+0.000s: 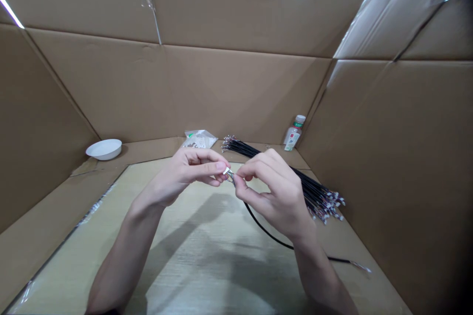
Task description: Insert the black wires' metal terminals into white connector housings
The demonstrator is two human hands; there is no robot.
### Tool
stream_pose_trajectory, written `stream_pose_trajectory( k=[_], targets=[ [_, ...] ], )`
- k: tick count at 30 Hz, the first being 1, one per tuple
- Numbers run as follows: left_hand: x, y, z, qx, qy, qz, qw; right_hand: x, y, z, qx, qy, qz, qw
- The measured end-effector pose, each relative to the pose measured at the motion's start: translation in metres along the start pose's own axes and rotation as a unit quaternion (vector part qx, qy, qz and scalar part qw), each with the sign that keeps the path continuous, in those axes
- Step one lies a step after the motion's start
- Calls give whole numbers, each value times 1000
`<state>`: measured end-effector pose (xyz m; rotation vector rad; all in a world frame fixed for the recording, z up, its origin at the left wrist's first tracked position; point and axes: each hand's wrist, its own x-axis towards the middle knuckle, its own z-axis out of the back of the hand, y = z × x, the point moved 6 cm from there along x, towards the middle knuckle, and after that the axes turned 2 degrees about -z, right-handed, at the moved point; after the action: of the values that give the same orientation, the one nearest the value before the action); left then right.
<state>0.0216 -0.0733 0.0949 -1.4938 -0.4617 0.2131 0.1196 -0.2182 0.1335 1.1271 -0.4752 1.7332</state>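
My left fingers (pixel 218 167) pinch the white connector (pixel 226 171) between their tips; my right fingers (pixel 242 188) pinch the wires (pixel 231 176) just beside it, black cable (pixel 283 243) trailing below. Beyond sit a white bowl (pixel 104 149), a clear bag (pixel 200 139) of small pale bits, a capped bottle (pixel 293 134).

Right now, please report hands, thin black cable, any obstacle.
Left hand pinches small white connector. Right hand: wire end of thin black cable. Black cable bundle behind, not blocking.
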Motion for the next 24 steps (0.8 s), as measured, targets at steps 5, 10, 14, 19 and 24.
stream_pose_trajectory(
  k=[5,10,14,19,24],
  targets=[
    [-1,0,0,0,-2,3,1000,0,0,0,1,1,3,1000],
    [0,-1,-2,-5,3,2,1000,0,-1,0,-5,14,-7,1000],
    [0,-3,-4,0,0,-8,1000,-1,-3,0,-6,21,-20,1000],
    [-1,-6,-6,-3,-16,-18,1000,-2,-3,-3,-29,21,-17,999],
    [0,-6,-8,-14,-20,-23,999,-2,-3,-4,-44,10,-11,999]
  ],
)
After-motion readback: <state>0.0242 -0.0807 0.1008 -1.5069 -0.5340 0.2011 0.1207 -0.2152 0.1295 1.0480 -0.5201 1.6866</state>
